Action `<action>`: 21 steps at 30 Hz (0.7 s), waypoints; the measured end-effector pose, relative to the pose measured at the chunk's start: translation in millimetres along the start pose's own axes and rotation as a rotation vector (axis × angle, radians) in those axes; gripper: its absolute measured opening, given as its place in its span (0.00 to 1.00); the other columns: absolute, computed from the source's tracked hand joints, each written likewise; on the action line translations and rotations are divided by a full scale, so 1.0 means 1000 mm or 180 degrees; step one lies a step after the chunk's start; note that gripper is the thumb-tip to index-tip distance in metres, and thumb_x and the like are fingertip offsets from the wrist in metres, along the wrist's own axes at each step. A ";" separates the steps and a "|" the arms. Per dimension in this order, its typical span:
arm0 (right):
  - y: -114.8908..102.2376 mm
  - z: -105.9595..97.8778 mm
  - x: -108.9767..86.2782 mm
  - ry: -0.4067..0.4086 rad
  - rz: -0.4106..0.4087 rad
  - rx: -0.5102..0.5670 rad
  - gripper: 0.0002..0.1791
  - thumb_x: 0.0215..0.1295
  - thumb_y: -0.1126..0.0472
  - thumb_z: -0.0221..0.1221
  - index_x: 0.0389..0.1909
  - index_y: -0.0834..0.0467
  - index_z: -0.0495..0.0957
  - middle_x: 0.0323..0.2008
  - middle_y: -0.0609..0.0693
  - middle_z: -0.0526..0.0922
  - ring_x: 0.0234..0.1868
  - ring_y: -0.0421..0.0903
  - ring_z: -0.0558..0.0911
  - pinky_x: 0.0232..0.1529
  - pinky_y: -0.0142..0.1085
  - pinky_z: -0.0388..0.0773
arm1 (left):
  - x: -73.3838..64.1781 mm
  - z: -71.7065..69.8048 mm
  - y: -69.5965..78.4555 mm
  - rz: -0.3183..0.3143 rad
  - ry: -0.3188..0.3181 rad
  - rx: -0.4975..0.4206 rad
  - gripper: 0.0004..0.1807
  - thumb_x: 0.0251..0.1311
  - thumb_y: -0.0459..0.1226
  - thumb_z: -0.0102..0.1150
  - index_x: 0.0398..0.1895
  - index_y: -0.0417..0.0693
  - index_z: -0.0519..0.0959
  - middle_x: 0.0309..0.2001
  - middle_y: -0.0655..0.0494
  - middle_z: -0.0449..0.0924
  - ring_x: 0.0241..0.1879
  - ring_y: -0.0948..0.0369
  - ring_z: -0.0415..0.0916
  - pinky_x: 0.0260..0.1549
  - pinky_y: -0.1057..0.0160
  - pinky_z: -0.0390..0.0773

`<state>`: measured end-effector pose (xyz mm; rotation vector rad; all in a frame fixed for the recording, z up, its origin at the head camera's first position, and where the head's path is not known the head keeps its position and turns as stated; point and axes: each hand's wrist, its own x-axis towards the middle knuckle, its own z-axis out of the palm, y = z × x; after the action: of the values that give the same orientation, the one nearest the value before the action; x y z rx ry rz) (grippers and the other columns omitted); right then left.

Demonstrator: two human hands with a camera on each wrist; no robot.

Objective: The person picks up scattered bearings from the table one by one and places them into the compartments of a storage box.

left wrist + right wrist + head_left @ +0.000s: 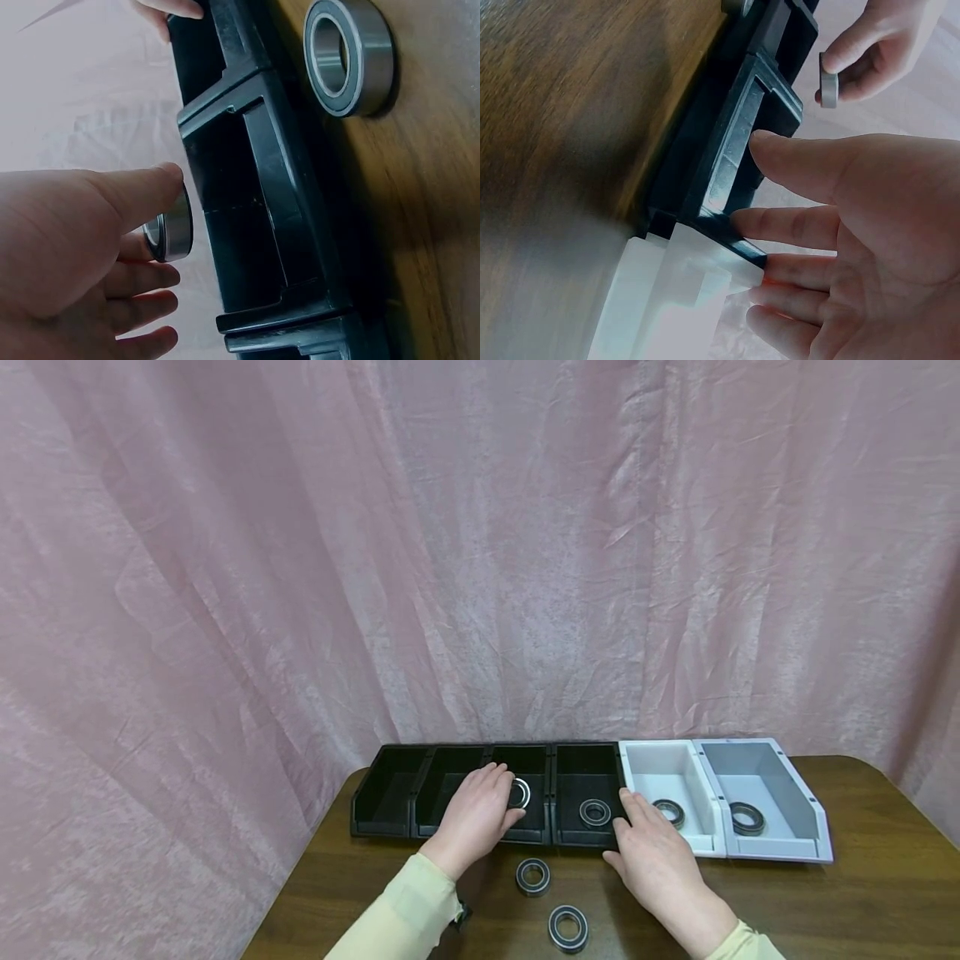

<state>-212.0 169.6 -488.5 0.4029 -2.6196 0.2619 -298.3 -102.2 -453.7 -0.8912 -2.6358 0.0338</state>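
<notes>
My left hand (474, 814) pinches a ball bearing (178, 225) between thumb and fingers, above the third black bin (534, 837) from the left. The bearing's ring face shows past the fingertips in the head view. My right hand (660, 858) has its fingers extended and holds nothing. Its fingertips are at the edge between the fourth black bin (581, 762) and the white bin (656, 758); whether they press on it I cannot tell. Another bearing (595, 812) lies inside that fourth black bin.
One bearing (669, 812) lies in the white bin, partly behind my right hand, and another (747, 818) in the grey bin (806, 814). Two bearings, a farther one (532, 877) and a nearer one (567, 929), lie on the wooden table (885, 893). A pink curtain (525, 568) hangs behind.
</notes>
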 end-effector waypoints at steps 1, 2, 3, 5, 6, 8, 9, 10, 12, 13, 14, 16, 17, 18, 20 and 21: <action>0.000 0.000 0.000 0.0003 -0.0004 0.0000 0.23 0.56 0.56 0.84 0.42 0.69 0.87 0.67 0.73 0.79 0.69 0.68 0.80 0.71 0.57 0.76 | 0.002 0.001 0.000 -0.0013 -0.0009 -0.0011 0.31 0.74 0.50 0.72 0.66 0.36 0.81 0.69 0.38 0.81 0.72 0.44 0.77 0.75 0.46 0.73; 0.000 0.000 0.000 0.0004 -0.0006 0.0001 0.23 0.56 0.56 0.84 0.42 0.69 0.87 0.67 0.73 0.79 0.69 0.68 0.80 0.71 0.57 0.76 | 0.003 0.002 -0.001 -0.0022 -0.0013 -0.0023 0.31 0.74 0.50 0.73 0.66 0.36 0.81 0.69 0.38 0.81 0.72 0.44 0.77 0.74 0.46 0.73; 0.000 0.000 0.000 0.0003 -0.0004 0.0003 0.23 0.56 0.56 0.84 0.42 0.69 0.87 0.67 0.73 0.79 0.69 0.68 0.80 0.71 0.57 0.76 | 0.005 0.003 -0.001 -0.0032 -0.0021 -0.0030 0.31 0.74 0.50 0.72 0.67 0.36 0.80 0.69 0.38 0.81 0.72 0.44 0.77 0.74 0.45 0.73; 0.000 0.000 0.000 -0.0003 0.0003 0.0004 0.23 0.56 0.56 0.84 0.42 0.69 0.87 0.67 0.73 0.79 0.69 0.68 0.80 0.71 0.57 0.76 | 0.007 0.005 -0.002 -0.0045 -0.0044 -0.0039 0.31 0.74 0.50 0.72 0.67 0.35 0.80 0.70 0.37 0.81 0.72 0.43 0.77 0.74 0.44 0.74; 0.000 0.000 0.000 -0.0009 0.0005 0.0003 0.23 0.56 0.56 0.84 0.43 0.69 0.87 0.67 0.73 0.79 0.69 0.68 0.80 0.71 0.57 0.76 | 0.009 0.007 -0.002 -0.0054 -0.0062 -0.0034 0.31 0.74 0.50 0.72 0.67 0.36 0.80 0.70 0.38 0.81 0.73 0.43 0.76 0.74 0.44 0.73; 0.000 0.000 0.000 -0.0014 0.0006 0.0005 0.23 0.56 0.56 0.84 0.43 0.69 0.87 0.67 0.73 0.80 0.69 0.68 0.80 0.71 0.57 0.77 | 0.011 0.010 -0.003 -0.0070 -0.0104 -0.0028 0.31 0.75 0.50 0.71 0.67 0.36 0.80 0.70 0.37 0.80 0.73 0.42 0.75 0.73 0.43 0.73; 0.000 0.000 0.000 -0.0009 0.0003 0.0008 0.23 0.56 0.56 0.84 0.43 0.69 0.87 0.67 0.73 0.80 0.69 0.68 0.80 0.71 0.57 0.77 | 0.012 0.011 -0.003 -0.0085 -0.0136 -0.0026 0.31 0.75 0.50 0.71 0.68 0.36 0.80 0.71 0.37 0.80 0.74 0.42 0.75 0.74 0.43 0.73; 0.000 0.000 0.000 -0.0001 -0.0002 0.0011 0.23 0.56 0.56 0.84 0.43 0.69 0.87 0.67 0.73 0.80 0.69 0.68 0.80 0.71 0.57 0.77 | 0.013 0.013 -0.004 -0.0100 -0.0166 -0.0033 0.30 0.75 0.50 0.71 0.68 0.36 0.80 0.71 0.37 0.79 0.75 0.42 0.74 0.74 0.43 0.73; 0.000 0.000 0.000 0.0018 -0.0016 0.0011 0.23 0.55 0.57 0.84 0.42 0.69 0.87 0.67 0.73 0.80 0.68 0.68 0.81 0.70 0.57 0.77 | 0.015 0.015 -0.004 -0.0138 -0.0221 -0.0031 0.30 0.75 0.50 0.71 0.67 0.37 0.81 0.72 0.38 0.79 0.75 0.42 0.73 0.74 0.42 0.72; 0.000 0.000 0.000 0.0031 -0.0021 0.0011 0.23 0.55 0.57 0.84 0.42 0.69 0.87 0.67 0.73 0.80 0.68 0.68 0.81 0.70 0.57 0.77 | 0.016 0.017 -0.005 -0.0163 -0.0254 -0.0044 0.30 0.75 0.50 0.71 0.68 0.37 0.81 0.73 0.38 0.78 0.76 0.42 0.72 0.74 0.42 0.72; 0.000 0.000 0.000 0.0044 -0.0028 0.0010 0.23 0.55 0.57 0.84 0.42 0.69 0.87 0.66 0.73 0.80 0.68 0.68 0.81 0.70 0.57 0.77 | 0.017 0.018 -0.005 -0.0187 -0.0279 -0.0055 0.30 0.75 0.50 0.71 0.68 0.37 0.81 0.73 0.38 0.78 0.76 0.42 0.72 0.75 0.42 0.72; 0.000 0.000 0.000 0.0055 -0.0032 0.0007 0.23 0.54 0.57 0.84 0.41 0.69 0.87 0.66 0.73 0.80 0.67 0.68 0.81 0.70 0.57 0.78 | 0.018 0.022 -0.006 -0.0228 -0.0321 -0.0064 0.29 0.75 0.49 0.71 0.67 0.37 0.81 0.73 0.38 0.78 0.77 0.42 0.71 0.75 0.41 0.71; 0.000 0.000 0.000 0.0053 -0.0031 0.0005 0.23 0.54 0.57 0.84 0.41 0.69 0.87 0.66 0.73 0.80 0.67 0.68 0.81 0.69 0.57 0.78 | 0.019 0.023 -0.007 -0.0245 -0.0346 -0.0061 0.29 0.75 0.49 0.71 0.68 0.38 0.81 0.74 0.39 0.78 0.77 0.42 0.71 0.75 0.41 0.71; 0.000 0.000 0.000 0.0048 -0.0026 0.0005 0.23 0.54 0.57 0.84 0.41 0.69 0.87 0.66 0.73 0.80 0.67 0.68 0.81 0.69 0.57 0.78 | 0.019 0.025 -0.007 -0.0257 -0.0362 -0.0066 0.29 0.75 0.50 0.71 0.68 0.38 0.82 0.74 0.39 0.78 0.77 0.42 0.71 0.75 0.41 0.71; 0.000 -0.001 0.000 0.0033 -0.0020 0.0007 0.23 0.54 0.57 0.84 0.41 0.69 0.87 0.66 0.73 0.80 0.68 0.68 0.81 0.70 0.57 0.78 | 0.020 0.027 -0.008 -0.0267 -0.0388 -0.0078 0.30 0.74 0.50 0.71 0.68 0.38 0.82 0.74 0.39 0.78 0.77 0.43 0.71 0.75 0.40 0.71; 0.000 -0.001 0.000 0.0021 -0.0015 0.0006 0.23 0.55 0.57 0.84 0.41 0.69 0.87 0.67 0.72 0.80 0.68 0.68 0.81 0.70 0.57 0.78 | 0.020 0.028 -0.007 -0.0271 -0.0403 -0.0075 0.30 0.74 0.50 0.72 0.67 0.38 0.82 0.73 0.40 0.78 0.77 0.43 0.71 0.75 0.40 0.71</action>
<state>-211.2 169.7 -487.4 0.4081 -2.6119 0.2637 -327.1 -93.7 -472.1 -0.8081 -2.7946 0.0390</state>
